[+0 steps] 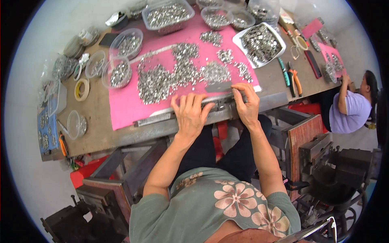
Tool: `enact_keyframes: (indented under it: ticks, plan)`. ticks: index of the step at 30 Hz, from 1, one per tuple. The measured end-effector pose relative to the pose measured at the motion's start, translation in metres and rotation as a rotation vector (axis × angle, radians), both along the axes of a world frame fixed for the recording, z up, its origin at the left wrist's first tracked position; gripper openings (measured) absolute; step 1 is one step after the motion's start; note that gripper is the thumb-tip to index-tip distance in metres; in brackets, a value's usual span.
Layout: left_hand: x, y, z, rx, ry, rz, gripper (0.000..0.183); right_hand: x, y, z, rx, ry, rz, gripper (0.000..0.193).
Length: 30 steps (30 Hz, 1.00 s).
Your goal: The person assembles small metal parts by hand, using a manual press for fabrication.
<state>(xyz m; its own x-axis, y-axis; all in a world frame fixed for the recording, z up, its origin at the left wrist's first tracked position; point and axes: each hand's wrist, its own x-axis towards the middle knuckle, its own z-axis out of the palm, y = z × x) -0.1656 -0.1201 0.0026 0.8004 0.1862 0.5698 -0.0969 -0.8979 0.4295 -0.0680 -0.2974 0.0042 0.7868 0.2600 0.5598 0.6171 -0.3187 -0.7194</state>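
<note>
A slim metal bar (156, 119) lies along the near edge of the pink sheet (126, 106), passing beneath the spread left hand (190, 111) toward the right hand (246, 103) at three o'clock, whose thumb and forefinger may or may not pinch something; I cannot tell. Heaped silver pieces (156, 83) lie at the left hand's ten o'clock.

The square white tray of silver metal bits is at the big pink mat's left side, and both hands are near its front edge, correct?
Wrong side: in the head view, the square white tray of silver metal bits is at the right side of the big pink mat. The left hand and right hand are near the mat's front edge.
</note>
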Motion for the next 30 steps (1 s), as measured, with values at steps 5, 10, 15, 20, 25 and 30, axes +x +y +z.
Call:
enact_keyframes:
  ticks: [5,10,15,20,25,30]
  plan:
    - [-0.005,-0.001,-0.003,0.025,0.002,0.022,0.036,0.062,-0.011,0.014,-0.137,-0.053,-0.112,0.008]
    - [-0.003,-0.001,-0.007,-0.018,-0.081,-0.017,0.032,0.111,-0.002,0.006,-0.421,-0.044,-0.085,0.008]
    - [-0.001,0.000,-0.010,-0.067,-0.122,-0.016,0.024,0.111,0.016,0.007,-0.584,-0.101,-0.135,0.008]
    - [-0.002,0.000,-0.012,-0.089,-0.135,-0.020,0.022,0.119,0.007,0.000,-0.512,-0.097,-0.046,0.009]
    - [-0.004,0.001,-0.011,-0.091,-0.132,-0.017,0.021,0.113,0.012,-0.003,-0.440,-0.130,-0.062,0.005]
    - [-0.006,-0.001,-0.013,-0.098,-0.152,-0.015,0.021,0.106,0.022,-0.004,-0.599,-0.279,-0.154,0.006]
